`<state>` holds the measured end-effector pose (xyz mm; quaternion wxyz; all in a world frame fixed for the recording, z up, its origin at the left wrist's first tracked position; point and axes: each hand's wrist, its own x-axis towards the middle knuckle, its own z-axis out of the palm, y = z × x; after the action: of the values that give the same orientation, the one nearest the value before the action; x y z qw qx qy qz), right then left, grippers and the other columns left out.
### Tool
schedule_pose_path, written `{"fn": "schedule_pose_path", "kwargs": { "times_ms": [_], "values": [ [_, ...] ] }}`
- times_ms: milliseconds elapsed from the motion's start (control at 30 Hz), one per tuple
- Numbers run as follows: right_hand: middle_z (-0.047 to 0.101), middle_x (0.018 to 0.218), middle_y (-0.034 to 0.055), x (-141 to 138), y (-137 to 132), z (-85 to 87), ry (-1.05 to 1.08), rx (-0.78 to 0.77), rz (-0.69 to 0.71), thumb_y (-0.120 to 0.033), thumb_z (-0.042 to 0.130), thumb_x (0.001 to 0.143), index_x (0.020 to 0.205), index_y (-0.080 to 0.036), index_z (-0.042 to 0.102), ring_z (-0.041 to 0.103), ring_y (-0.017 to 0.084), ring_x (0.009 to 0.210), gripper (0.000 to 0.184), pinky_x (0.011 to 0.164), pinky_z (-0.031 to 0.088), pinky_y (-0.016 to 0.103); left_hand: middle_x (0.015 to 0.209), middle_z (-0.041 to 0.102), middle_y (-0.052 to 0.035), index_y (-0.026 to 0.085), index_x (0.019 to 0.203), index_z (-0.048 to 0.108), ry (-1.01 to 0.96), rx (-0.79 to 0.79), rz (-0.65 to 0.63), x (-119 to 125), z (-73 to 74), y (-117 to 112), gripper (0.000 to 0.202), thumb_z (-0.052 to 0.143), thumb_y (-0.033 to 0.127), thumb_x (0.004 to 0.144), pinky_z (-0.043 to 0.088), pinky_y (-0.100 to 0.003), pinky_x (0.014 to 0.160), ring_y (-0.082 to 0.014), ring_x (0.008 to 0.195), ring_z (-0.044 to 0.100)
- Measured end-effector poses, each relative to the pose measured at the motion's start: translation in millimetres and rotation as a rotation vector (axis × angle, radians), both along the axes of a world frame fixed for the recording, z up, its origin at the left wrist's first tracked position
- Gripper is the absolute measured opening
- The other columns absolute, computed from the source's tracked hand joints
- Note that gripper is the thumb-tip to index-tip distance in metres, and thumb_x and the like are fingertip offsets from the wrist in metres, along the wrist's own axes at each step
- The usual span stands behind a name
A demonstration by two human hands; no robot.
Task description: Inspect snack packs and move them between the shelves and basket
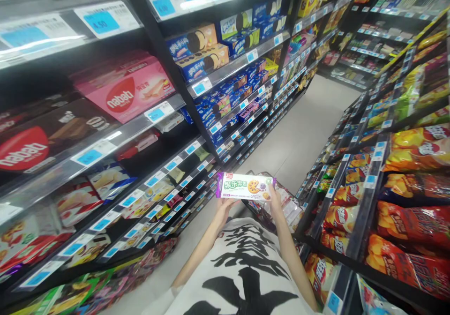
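Observation:
A white and purple cookie packet (246,187) is held level in front of my body, its printed front with pictured cookies facing up at me. My left hand (227,204) grips it from below at the left end, most of the fingers hidden behind the packet. At the right end my right hand (275,197) closes on it, with the thumb along the edge. Just beyond and below the packet, a dark-rimmed cart or basket (290,207) with packaged goods inside is partly covered by my arm and the packet.
Shelves on the left hold pink wafer boxes (126,87), blue cookie boxes (202,64) and price tags (159,113). The right-hand shelves carry bags of chips (411,226). Between them a pale floor aisle (298,123) runs to shelves at the far end.

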<state>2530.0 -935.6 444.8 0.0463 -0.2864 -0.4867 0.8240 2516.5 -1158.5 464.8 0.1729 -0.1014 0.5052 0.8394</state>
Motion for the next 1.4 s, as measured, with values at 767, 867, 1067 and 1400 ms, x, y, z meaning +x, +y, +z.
{"fn": "schedule_pose_path", "kwargs": {
  "times_ms": [767, 867, 1067, 1400],
  "values": [
    [0.075, 0.084, 0.0031, 4, -5, 24.3, -0.021, -0.006, 0.046, -0.041, 0.077, 0.078, 0.119, -0.021, 0.060, 0.070, 0.019, 0.061, 0.049, 0.048, 0.056, 0.026, 0.166, 0.028, -0.0098, 0.026, 0.150, 0.048, 0.895, -1.061, -0.399, -22, 11.0, -7, 0.080, 0.076, 0.031, 0.075, 0.005, -0.055, 0.127, -0.0361, 0.155, 0.017],
    [0.072, 0.073, 0.0005, 6, -12, 37.6, 0.025, -0.004, 0.167, -0.042, 0.075, 0.079, 0.115, -0.020, 0.060, 0.064, 0.016, 0.048, 0.045, 0.041, 0.050, 0.024, 0.164, 0.034, -0.0077, 0.026, 0.150, 0.049, 0.961, -1.095, -0.526, -31, 19.0, -1, 0.079, 0.069, 0.016, 0.074, 0.005, -0.056, 0.126, -0.0353, 0.154, 0.021],
    [0.072, 0.071, 0.0057, 4, -21, 65.9, 0.138, -0.175, 0.354, -0.064, 0.064, 0.083, 0.113, -0.019, 0.061, 0.066, 0.020, 0.055, 0.055, 0.049, 0.051, 0.028, 0.125, 0.071, -0.0099, 0.021, 0.120, 0.071, 0.695, -0.898, -0.281, -52, 27.2, 9, 0.049, 0.069, 0.014, 0.072, 0.044, -0.045, 0.109, -0.0316, 0.117, 0.064],
    [0.071, 0.121, 0.0087, 0, -10, 27.6, 0.104, -0.017, 0.118, -0.045, 0.084, 0.070, 0.118, -0.023, 0.071, 0.065, 0.024, 0.109, 0.055, 0.085, 0.057, 0.033, 0.135, 0.065, -0.0126, 0.021, 0.127, 0.059, 0.098, -0.047, 0.205, -11, 33.7, 35, 0.064, 0.085, 0.038, 0.071, 0.049, -0.042, 0.104, -0.0297, 0.124, 0.062]
  ]
}}
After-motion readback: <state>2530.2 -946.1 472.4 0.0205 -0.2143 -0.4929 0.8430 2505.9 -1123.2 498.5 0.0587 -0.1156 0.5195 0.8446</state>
